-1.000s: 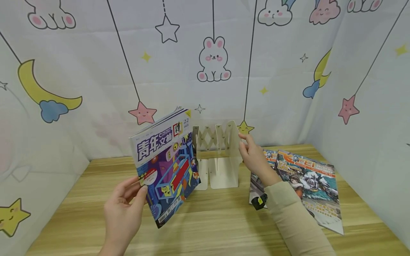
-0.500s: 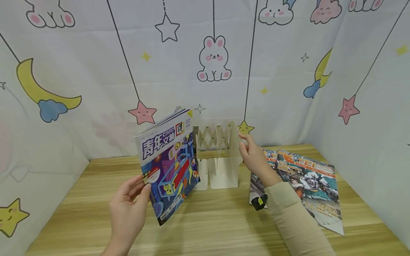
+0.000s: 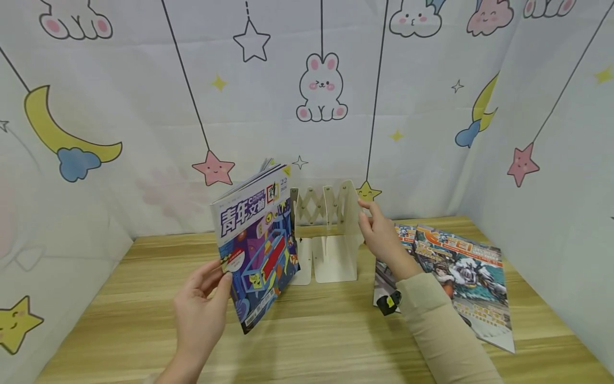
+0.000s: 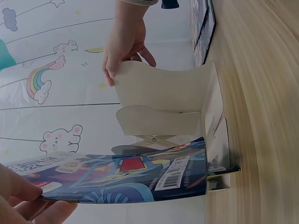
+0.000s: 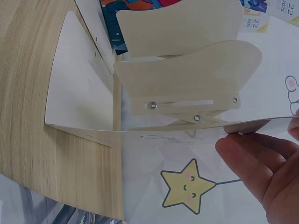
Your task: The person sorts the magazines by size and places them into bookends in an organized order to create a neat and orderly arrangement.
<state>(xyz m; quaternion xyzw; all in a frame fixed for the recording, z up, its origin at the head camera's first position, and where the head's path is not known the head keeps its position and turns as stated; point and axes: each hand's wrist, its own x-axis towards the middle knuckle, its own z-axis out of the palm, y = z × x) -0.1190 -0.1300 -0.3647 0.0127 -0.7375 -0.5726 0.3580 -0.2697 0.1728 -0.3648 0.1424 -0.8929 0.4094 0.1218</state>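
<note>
My left hand [image 3: 203, 306] grips a magazine [image 3: 261, 256] by its left edge, thumb on the colourful front cover. The magazine stands upright and slightly tilted at the left part of a cream expandable metal bookend [image 3: 336, 264], hiding that side in the head view. On the far right, my right hand [image 3: 384, 237] pinches the upper edge of the bookend's end panel [image 5: 93, 133]. In the left wrist view the held magazine's lower edge is near the bookend base [image 4: 219, 142]. Another magazine's dark lower corner [image 4: 224, 171] shows beyond it.
Two magazines [image 3: 472, 288] lie overlapped on the wooden table [image 3: 312, 341] at the right, partly behind the right forearm. A white cloth [image 3: 268, 117] with cartoon prints hangs behind the table. Upright dividers [image 5: 187, 79] stand between the bookend's two ends.
My left hand has moved the magazine a little to the right, towards the bookend. The right hand has stayed on the end panel.
</note>
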